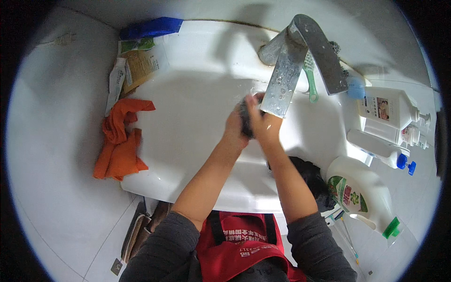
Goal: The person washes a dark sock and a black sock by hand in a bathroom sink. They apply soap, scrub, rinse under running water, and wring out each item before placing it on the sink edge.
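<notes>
Above the basin of a white washbasin (pixel 186 120), a small black item (pixel 246 121), cloth-like but blurred, is pressed between my two hands. My left hand (pixel 234 128) grips its left side. On the other side my right hand (pixel 262 123) closes over it, fingers pointing up toward the back of the basin. Part of the right hand is hidden under the spout of a metal faucet (pixel 283 77), which is dotted with water drops. Splashes show around the fingers. Near my right forearm, a black cloth (pixel 310 179) lies over the basin's front right rim.
An orange cloth (pixel 119 151) drapes over the left rim, with packets (pixel 139 70) and a white tube (pixel 115 84) behind it. A green-handled brush (pixel 310 79) lies behind the faucet. White pump bottles (pixel 384 107) and a large detergent jug (pixel 363 190) line the right.
</notes>
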Demonstrator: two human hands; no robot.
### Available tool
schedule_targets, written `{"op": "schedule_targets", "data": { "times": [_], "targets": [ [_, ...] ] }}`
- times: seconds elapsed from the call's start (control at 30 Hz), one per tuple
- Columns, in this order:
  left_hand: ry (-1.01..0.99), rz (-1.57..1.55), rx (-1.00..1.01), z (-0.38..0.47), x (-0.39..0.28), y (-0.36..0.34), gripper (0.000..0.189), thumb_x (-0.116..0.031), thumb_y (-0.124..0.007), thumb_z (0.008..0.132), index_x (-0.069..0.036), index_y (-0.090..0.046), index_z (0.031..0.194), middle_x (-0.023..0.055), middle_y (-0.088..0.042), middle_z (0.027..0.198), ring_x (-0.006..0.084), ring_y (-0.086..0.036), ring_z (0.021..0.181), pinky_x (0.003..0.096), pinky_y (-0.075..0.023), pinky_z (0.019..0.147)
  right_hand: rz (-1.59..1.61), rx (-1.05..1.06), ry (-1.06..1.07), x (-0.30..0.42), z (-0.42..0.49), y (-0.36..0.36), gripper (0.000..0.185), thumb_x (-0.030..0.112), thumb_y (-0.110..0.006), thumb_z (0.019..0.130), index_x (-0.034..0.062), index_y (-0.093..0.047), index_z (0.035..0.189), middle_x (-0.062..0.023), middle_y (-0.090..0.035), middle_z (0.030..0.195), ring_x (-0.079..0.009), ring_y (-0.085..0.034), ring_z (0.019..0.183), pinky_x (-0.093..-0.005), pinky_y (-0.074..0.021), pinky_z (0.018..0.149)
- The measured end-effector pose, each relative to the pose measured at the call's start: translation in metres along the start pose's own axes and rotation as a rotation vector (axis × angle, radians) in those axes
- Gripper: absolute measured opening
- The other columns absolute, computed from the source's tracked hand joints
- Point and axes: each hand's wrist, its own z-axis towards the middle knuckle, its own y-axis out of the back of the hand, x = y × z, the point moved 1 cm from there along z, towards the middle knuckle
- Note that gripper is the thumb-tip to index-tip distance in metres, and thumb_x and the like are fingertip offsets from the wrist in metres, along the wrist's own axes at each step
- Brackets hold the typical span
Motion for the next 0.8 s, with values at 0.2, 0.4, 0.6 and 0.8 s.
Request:
{"op": "schedule_targets", "data": {
  "times": [0.2, 0.4, 0.6, 0.8],
  "targets": [
    [-0.040, 0.117, -0.034, 0.006, -0.017, 0.051, 0.049, -0.050, -0.047, 0.090, -0.008, -0.058, 0.111, 0.0059, -0.061, 0.107, 0.0164, -0.057, 0.096, 0.0392, -0.0467, 0.085, -0.075, 0.199, 0.111, 0.013, -0.006, 0.005, 0.040, 0.025, -0.077, 0.074, 0.0019, -0.057, 0.100, -0.0127, -0.063, 0.092, -0.0229, -0.062, 0.080, -0.0330, -0.0491, 0.070],
    [0.221, -0.196, 0.232, -0.019, -0.019, 0.027, 0.058, -0.054, -0.047, 0.089, -0.009, -0.047, 0.126, 0.0085, -0.057, 0.116, 0.0210, -0.056, 0.102, 0.0412, -0.0454, 0.090, -0.286, 0.177, 0.431, 0.032, -0.026, 0.020, 0.031, 0.023, -0.078, 0.067, 0.0108, -0.063, 0.090, -0.0057, -0.059, 0.086, -0.0227, -0.057, 0.079, -0.0386, -0.0417, 0.090],
    [0.138, 0.198, 0.109, -0.022, -0.020, 0.027, 0.051, -0.049, -0.047, 0.092, -0.004, -0.054, 0.115, 0.0082, -0.060, 0.108, 0.0139, -0.057, 0.099, 0.0293, -0.0461, 0.086, 0.025, 0.213, 0.271, 0.038, -0.030, 0.030, 0.025, 0.020, -0.075, 0.070, 0.0115, -0.062, 0.090, -0.0022, -0.055, 0.085, -0.0205, -0.052, 0.085, -0.0362, -0.0354, 0.090],
    [-0.248, 1.210, -0.098, -0.039, -0.042, -0.001, 0.057, -0.051, -0.036, 0.094, 0.000, -0.058, 0.106, 0.0136, -0.060, 0.105, 0.0271, -0.056, 0.097, 0.0378, -0.0390, 0.088, 1.139, 0.270, -0.585, 0.018, -0.010, 0.017, 0.042, 0.029, -0.055, 0.090, 0.0046, -0.048, 0.122, -0.0099, -0.054, 0.116, -0.0197, -0.054, 0.107, -0.0342, -0.0456, 0.090]
  ]
}}
